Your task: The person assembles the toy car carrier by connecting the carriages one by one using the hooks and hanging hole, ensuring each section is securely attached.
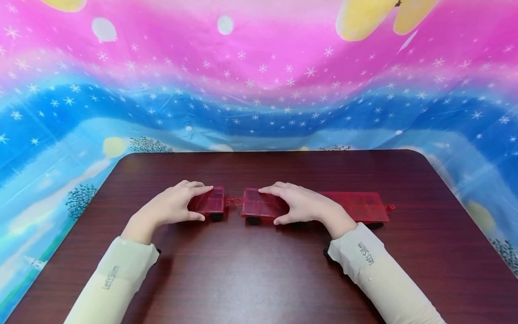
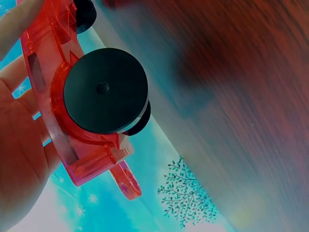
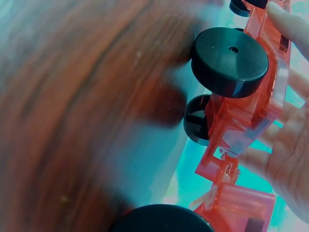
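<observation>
My left hand (image 1: 171,204) grips a see-through red toy car base (image 1: 214,202) across its width, thumb along the near side and fingers at the far edge. In the left wrist view its black wheel (image 2: 106,90) and a red tab (image 2: 126,181) show. My right hand (image 1: 301,202) holds a second red car base (image 1: 259,202) likewise. Between these two, a small hook and ring (image 1: 234,201) overlap in a narrow gap. A third red car base (image 1: 360,206) sits behind the right wrist, and the right wrist view shows a coupling (image 3: 227,169) linking it to the second.
The cars stand in a row across the dark wooden table (image 1: 251,270). Another ring (image 1: 390,207) sticks out at the row's right end. Behind the table hangs a pink and blue cloth (image 1: 263,99) with white snowflakes, reaching round both sides.
</observation>
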The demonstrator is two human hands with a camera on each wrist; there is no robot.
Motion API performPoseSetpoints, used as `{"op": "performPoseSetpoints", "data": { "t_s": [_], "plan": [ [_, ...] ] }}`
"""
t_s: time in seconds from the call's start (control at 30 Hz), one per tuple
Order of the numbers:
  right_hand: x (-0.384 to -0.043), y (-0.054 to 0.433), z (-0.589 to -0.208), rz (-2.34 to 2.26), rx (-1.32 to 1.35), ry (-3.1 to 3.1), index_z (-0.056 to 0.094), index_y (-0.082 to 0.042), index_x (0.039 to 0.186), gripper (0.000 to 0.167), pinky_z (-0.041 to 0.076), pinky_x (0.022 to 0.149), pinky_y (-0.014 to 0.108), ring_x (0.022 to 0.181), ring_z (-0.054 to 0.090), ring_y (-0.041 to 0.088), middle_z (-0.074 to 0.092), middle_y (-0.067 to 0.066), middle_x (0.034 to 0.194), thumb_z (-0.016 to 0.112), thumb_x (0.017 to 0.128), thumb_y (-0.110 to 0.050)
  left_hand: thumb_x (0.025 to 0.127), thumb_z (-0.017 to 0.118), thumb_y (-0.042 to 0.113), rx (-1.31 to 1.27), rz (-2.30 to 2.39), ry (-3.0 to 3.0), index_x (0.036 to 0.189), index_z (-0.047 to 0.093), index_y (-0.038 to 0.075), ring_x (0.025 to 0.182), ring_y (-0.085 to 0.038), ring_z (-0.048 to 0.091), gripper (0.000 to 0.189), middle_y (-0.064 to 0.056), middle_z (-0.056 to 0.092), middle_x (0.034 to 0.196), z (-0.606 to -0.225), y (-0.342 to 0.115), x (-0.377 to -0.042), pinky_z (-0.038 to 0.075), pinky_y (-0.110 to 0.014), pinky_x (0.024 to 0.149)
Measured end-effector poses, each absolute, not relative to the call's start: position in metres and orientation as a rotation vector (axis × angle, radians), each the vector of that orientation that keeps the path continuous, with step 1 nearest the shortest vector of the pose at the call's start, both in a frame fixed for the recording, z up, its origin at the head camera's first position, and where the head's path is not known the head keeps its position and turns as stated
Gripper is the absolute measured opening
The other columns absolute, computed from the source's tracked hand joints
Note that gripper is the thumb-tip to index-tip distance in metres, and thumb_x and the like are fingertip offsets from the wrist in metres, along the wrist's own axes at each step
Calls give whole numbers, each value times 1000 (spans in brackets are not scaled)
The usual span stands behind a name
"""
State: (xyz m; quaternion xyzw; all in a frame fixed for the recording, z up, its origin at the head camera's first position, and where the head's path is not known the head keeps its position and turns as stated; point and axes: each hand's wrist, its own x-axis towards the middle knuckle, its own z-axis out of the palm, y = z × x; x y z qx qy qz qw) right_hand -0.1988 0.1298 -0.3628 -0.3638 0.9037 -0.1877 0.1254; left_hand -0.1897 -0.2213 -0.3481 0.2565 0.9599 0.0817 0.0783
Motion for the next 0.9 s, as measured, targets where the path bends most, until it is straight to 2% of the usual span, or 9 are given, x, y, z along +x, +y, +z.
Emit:
{"op": "performPoseSetpoints", "data": {
  "t_s": [0.9],
  "plan": [
    [-198, 126, -360, -489, -1026, 2633, 39, -27, 153, 80, 43, 111, 45, 133, 48, 22, 49, 1, 146, 79, 84, -36, 77, 85, 38, 832, 295, 2858, 148, 49, 17, 133, -37, 48, 82, -17, 52, 145, -355, -215, -187, 47, -53, 105]
  ]
}}
